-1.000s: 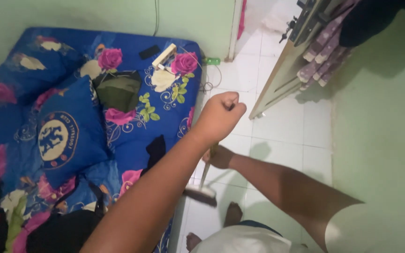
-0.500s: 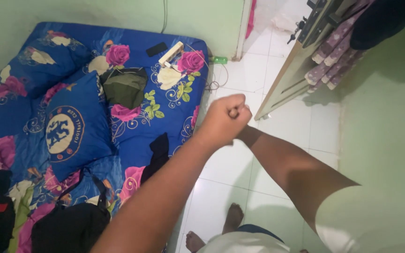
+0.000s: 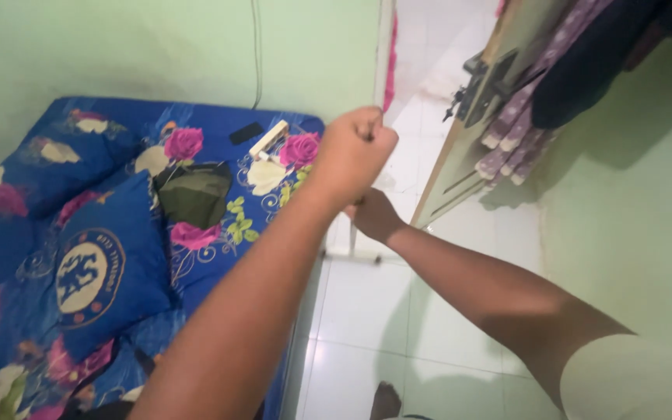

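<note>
A blue flowered mattress (image 3: 219,194) lies on the white tiled floor (image 3: 367,311) between green walls. Both hands, left (image 3: 351,152) above right (image 3: 373,215), are clenched around a thin broom handle (image 3: 352,233).

Dim greenish indoor light, brighter through doorway, soft shadows, slight motion blur

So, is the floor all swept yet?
Hard to say. The closest white tiles look clean. The left hand and right hand both grip the broom, its head out by the mattress edge. The floor toward the doorway probably remains.
</note>
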